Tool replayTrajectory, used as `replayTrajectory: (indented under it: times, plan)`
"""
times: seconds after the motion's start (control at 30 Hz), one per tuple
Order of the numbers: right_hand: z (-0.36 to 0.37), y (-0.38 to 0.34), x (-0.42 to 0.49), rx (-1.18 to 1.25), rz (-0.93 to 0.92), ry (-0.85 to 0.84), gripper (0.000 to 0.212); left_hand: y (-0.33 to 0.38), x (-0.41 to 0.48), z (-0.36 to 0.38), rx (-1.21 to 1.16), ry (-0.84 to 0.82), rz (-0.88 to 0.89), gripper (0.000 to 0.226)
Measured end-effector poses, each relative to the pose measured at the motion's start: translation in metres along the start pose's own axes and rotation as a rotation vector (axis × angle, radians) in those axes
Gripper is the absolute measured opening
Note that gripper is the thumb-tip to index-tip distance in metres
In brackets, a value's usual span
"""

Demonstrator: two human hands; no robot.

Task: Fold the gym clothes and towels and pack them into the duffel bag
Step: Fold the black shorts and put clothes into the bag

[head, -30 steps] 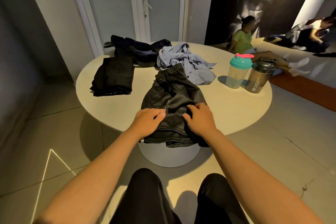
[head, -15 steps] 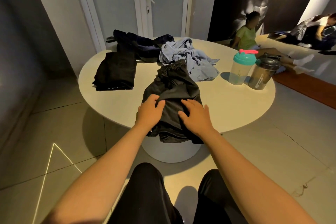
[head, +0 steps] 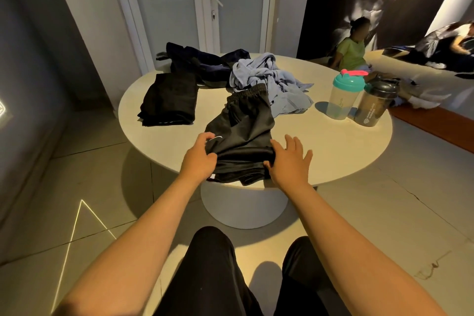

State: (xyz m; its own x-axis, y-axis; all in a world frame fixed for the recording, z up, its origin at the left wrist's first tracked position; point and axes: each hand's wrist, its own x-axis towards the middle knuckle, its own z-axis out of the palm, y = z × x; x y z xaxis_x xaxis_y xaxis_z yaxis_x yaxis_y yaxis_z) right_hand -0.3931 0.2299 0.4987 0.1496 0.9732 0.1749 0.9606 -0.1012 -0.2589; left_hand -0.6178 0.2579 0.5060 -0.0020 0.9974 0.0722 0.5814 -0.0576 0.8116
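A pair of black shorts (head: 242, 126) lies on the round cream table (head: 333, 146), its hem hanging over the near edge. My left hand (head: 198, 159) grips the left side of the shorts near a white logo. My right hand (head: 288, 161) rests against the right side of the shorts; its thumb tucks under the fabric and its fingers are spread straight. Behind the shorts sits a crumpled light-blue garment (head: 269, 79). A folded black garment (head: 170, 99) lies at the left, and dark navy clothes (head: 202, 63) are heaped at the back. No duffel bag is in view.
Two shaker bottles stand at the table's right: a teal-lidded one (head: 345, 96) and a dark one (head: 375, 104). A person in a green shirt (head: 352, 51) sits on the floor beyond. White doors are behind the table. My legs are under the near edge.
Both hands have moved apart from the middle of the shorts to their sides. The left hand has curled onto the fabric, and the right hand's fingers have spread.
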Motion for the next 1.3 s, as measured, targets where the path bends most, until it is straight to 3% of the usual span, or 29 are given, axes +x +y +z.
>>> replayTrajectory:
  times: [0.07,0.17,0.3,0.4,0.5,0.67,0.77,0.87,0.97,1.07,1.13,1.2,1.23,1.3]
  plan:
    - [0.003,-0.002,-0.003,0.025,-0.05,0.058,0.066,0.007,-0.001,0.005,0.002,-0.126,0.063,0.062]
    - [0.01,0.001,-0.009,0.129,-0.15,-0.051,0.069,0.012,0.001,0.012,-0.03,-0.191,0.105,0.07]
    - [-0.002,0.014,-0.006,0.151,0.001,-0.161,0.067,0.008,0.0,0.019,0.041,-0.105,0.159,0.043]
    - [-0.014,0.013,-0.005,0.107,0.051,-0.047,0.069,0.004,-0.002,0.025,0.035,-0.047,0.106,0.038]
    - [-0.016,0.005,-0.008,0.215,-0.09,0.05,0.062,0.007,-0.005,0.028,-0.011,-0.048,0.056,0.037]
    - [-0.004,0.002,-0.013,0.081,-0.039,-0.274,0.062,0.0,-0.004,0.025,0.094,0.032,0.049,0.043]
    - [-0.012,-0.005,-0.008,0.053,-0.002,-0.379,0.071,-0.002,-0.003,0.025,0.377,-0.046,0.055,0.062]
    - [-0.022,-0.012,0.003,0.047,0.002,-0.478,0.084,0.008,-0.001,0.025,0.456,-0.168,0.045,0.073]
    - [-0.019,-0.017,0.012,0.205,-0.043,-0.298,0.071,0.013,0.007,0.026,0.482,-0.206,0.084,0.061]
    - [-0.009,-0.022,0.024,0.291,-0.06,-0.047,0.05,0.016,0.023,0.03,0.326,-0.075,0.067,0.024]
    - [-0.003,-0.02,0.032,0.201,-0.014,-0.059,0.044,0.02,0.035,0.033,0.164,-0.048,0.04,0.03]
    - [-0.001,-0.018,0.037,0.097,0.018,-0.189,0.04,0.027,0.046,0.035,0.062,-0.081,0.019,0.02]
    - [-0.002,-0.018,0.04,0.067,0.023,-0.225,0.038,0.028,0.054,0.039,0.089,-0.109,0.008,0.017]
    - [-0.004,-0.019,0.047,0.068,0.011,-0.177,0.032,0.032,0.068,0.044,0.179,-0.214,-0.017,0.035]
